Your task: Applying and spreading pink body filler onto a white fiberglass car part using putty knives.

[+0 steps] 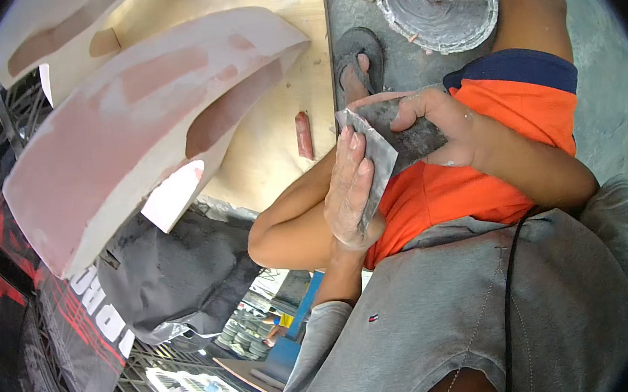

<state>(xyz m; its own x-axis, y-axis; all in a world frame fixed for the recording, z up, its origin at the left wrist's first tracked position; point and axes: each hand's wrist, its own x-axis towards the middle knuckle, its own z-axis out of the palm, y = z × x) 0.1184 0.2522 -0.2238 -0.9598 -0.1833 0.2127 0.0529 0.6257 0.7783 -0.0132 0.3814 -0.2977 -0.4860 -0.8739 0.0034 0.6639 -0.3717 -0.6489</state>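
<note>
My left hand (350,187) grips a thin grey flat plate (381,158), fingers laid along one face and its edge smeared with pale paste. My right hand (443,127) holds a dark, stained flat plate (412,130) between thumb and fingers, a strip of pink paste (381,97) along its upper edge. The two plates meet or overlap in front of my orange shorts; contact is hard to tell. To the left, a long curved panel (114,124) with pink filler patches lies on a plywood board (267,183). A short reddish-brown stick-like piece (303,136) lies on the board near my left hand.
A paste-crusted bucket (437,5) with a stick inside stands on the grey floor beyond my hands. Another patched panel (65,30) is at the upper left. A black bag-like cover (180,277) lies below the board. My sandalled foot (360,61) is beside the board's edge.
</note>
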